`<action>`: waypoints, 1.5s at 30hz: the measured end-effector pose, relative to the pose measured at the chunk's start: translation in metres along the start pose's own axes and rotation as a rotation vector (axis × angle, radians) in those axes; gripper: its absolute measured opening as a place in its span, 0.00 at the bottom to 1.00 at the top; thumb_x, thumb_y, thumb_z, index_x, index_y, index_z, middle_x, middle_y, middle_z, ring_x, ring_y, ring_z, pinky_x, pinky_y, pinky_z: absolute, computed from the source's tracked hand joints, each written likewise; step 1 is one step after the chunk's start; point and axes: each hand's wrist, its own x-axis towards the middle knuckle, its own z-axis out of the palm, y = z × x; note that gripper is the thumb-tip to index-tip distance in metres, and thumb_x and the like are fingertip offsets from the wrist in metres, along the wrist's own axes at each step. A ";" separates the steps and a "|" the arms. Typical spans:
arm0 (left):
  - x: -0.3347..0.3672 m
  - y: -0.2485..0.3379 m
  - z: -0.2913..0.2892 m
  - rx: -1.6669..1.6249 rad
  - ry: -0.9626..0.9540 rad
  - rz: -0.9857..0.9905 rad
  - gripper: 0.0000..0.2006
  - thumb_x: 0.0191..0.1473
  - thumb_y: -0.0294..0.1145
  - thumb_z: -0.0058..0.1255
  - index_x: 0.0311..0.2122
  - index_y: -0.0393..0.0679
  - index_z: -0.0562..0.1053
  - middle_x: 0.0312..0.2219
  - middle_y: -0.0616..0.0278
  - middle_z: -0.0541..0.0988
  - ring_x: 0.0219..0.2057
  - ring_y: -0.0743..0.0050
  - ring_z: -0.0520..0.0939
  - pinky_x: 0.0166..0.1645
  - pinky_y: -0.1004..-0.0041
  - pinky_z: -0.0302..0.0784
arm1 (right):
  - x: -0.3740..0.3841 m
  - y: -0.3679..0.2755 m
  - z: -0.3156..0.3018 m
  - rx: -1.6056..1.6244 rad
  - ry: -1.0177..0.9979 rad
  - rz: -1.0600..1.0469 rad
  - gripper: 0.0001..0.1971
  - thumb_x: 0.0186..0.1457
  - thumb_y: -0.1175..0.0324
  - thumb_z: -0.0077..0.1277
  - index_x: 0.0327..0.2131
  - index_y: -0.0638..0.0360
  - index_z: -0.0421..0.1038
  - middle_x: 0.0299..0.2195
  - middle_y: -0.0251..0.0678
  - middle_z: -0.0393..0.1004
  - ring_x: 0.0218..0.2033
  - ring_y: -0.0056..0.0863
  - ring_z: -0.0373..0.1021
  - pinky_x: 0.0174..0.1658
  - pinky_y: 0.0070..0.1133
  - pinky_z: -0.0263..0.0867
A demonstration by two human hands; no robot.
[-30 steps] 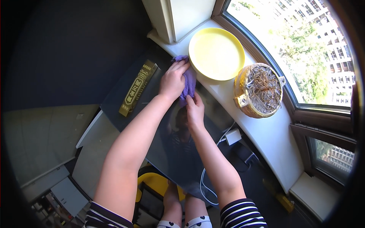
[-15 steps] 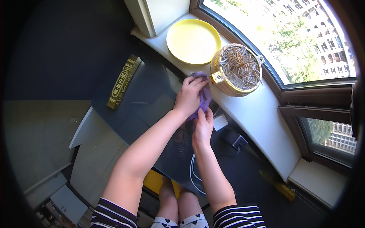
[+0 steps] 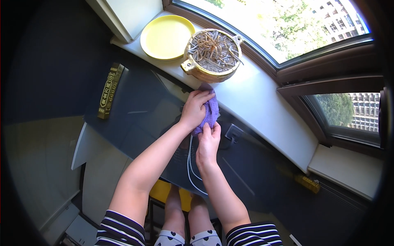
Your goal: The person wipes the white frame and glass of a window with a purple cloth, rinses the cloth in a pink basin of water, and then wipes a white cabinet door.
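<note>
A purple cloth point(image 3: 212, 110) is bunched between my two hands, above the dark glass tabletop beside the windowsill's edge. My left hand point(image 3: 194, 110) is wrapped over the cloth's left side, its fingers pointing toward the sill. Nearer to me, my right hand point(image 3: 208, 146) pinches the lower end of the cloth with thumb and fingers. Just beyond the cloth, on the sill, stands a round tan pot point(image 3: 211, 76) with two lugs and a dry, tangled plant. A black power adapter point(image 3: 234, 133) is to the right of my right hand.
On the white windowsill point(image 3: 262, 123) a yellow plate point(image 3: 167, 37) lies left of the pot. A long dark-and-gold box point(image 3: 110, 91) rests on the tabletop point(image 3: 135, 119) at left. A white cable point(image 3: 189, 164) hangs by my right forearm. A small yellow object point(image 3: 308, 183) is at lower right.
The view has shifted, so the pot, plate and box appear further left. My hands and the cloth have moved rightward along the sill relative to the pot. A white block beside the adapter no longer shows.
</note>
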 end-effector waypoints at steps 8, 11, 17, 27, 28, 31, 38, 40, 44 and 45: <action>0.033 0.026 0.014 -0.281 -0.339 -0.331 0.23 0.41 0.13 0.37 0.43 0.37 0.76 0.39 0.52 0.80 0.41 0.62 0.80 0.51 0.73 0.72 | -0.015 -0.039 -0.007 0.129 -0.069 0.017 0.15 0.65 0.71 0.38 0.53 0.65 0.56 0.48 0.38 0.67 0.46 0.20 0.66 0.50 0.18 0.62; 0.030 0.029 0.001 -0.355 -0.654 -0.565 0.15 0.44 0.16 0.43 0.37 0.35 0.77 0.35 0.55 0.80 0.37 0.69 0.80 0.46 0.73 0.75 | -0.020 -0.040 -0.009 0.146 -0.067 0.085 0.14 0.65 0.70 0.39 0.52 0.64 0.57 0.46 0.37 0.68 0.45 0.20 0.67 0.49 0.19 0.65; -0.018 0.070 -0.053 -0.940 -0.365 -0.683 0.05 0.52 0.18 0.48 0.33 0.41 0.72 0.28 0.63 0.77 0.29 0.79 0.79 0.36 0.78 0.78 | -0.065 -0.065 -0.014 -0.008 -0.208 0.062 0.11 0.59 0.77 0.42 0.46 0.65 0.64 0.41 0.34 0.70 0.42 0.19 0.67 0.48 0.16 0.62; -0.082 0.242 -0.115 -1.502 -0.238 -0.483 0.23 0.41 0.06 0.36 0.40 0.47 0.65 0.40 0.63 0.72 0.45 0.71 0.75 0.50 0.73 0.72 | -0.151 -0.183 -0.038 -0.095 -0.113 -0.391 0.09 0.55 0.82 0.41 0.37 0.56 0.63 0.37 0.30 0.66 0.40 0.16 0.64 0.45 0.14 0.61; -0.089 0.260 -0.117 -1.497 -0.260 -0.458 0.24 0.41 0.08 0.38 0.43 0.46 0.65 0.40 0.62 0.72 0.45 0.71 0.74 0.52 0.72 0.70 | -0.161 -0.195 -0.039 -0.026 -0.091 -0.412 0.09 0.56 0.82 0.40 0.37 0.55 0.62 0.38 0.31 0.66 0.41 0.17 0.63 0.46 0.15 0.61; -0.105 0.322 -0.125 -1.359 -0.448 -0.391 0.28 0.43 0.14 0.42 0.53 0.45 0.63 0.44 0.61 0.69 0.49 0.71 0.72 0.56 0.72 0.65 | -0.205 -0.243 -0.042 0.316 -0.249 -0.227 0.08 0.64 0.70 0.31 0.44 0.52 0.59 0.46 0.36 0.65 0.48 0.25 0.65 0.54 0.23 0.61; -0.127 0.452 -0.132 -1.028 -0.781 -0.241 0.30 0.51 0.17 0.40 0.61 0.38 0.58 0.55 0.57 0.66 0.58 0.70 0.66 0.63 0.71 0.57 | -0.300 -0.327 -0.076 0.283 -0.293 -0.383 0.21 0.60 0.69 0.35 0.58 0.56 0.58 0.52 0.40 0.63 0.53 0.30 0.64 0.58 0.26 0.60; -0.135 0.479 -0.131 -0.875 -0.838 -0.060 0.28 0.53 0.17 0.40 0.62 0.40 0.59 0.52 0.60 0.68 0.53 0.74 0.71 0.58 0.73 0.65 | -0.320 -0.340 -0.096 0.228 -0.257 -0.490 0.21 0.56 0.75 0.38 0.55 0.59 0.62 0.48 0.38 0.66 0.48 0.25 0.66 0.55 0.23 0.64; -0.145 0.540 -0.128 -0.787 -0.872 0.059 0.25 0.55 0.15 0.37 0.59 0.40 0.64 0.47 0.61 0.72 0.50 0.77 0.72 0.56 0.76 0.66 | -0.363 -0.379 -0.115 0.426 -0.087 -0.574 0.20 0.54 0.78 0.38 0.52 0.60 0.64 0.45 0.36 0.67 0.44 0.23 0.67 0.52 0.21 0.65; -0.142 0.556 -0.127 -0.805 -0.868 0.103 0.23 0.56 0.15 0.37 0.57 0.40 0.65 0.45 0.62 0.74 0.49 0.78 0.73 0.54 0.77 0.67 | -0.371 -0.393 -0.117 0.448 -0.091 -0.590 0.19 0.55 0.78 0.39 0.52 0.59 0.63 0.45 0.35 0.67 0.44 0.22 0.67 0.51 0.20 0.65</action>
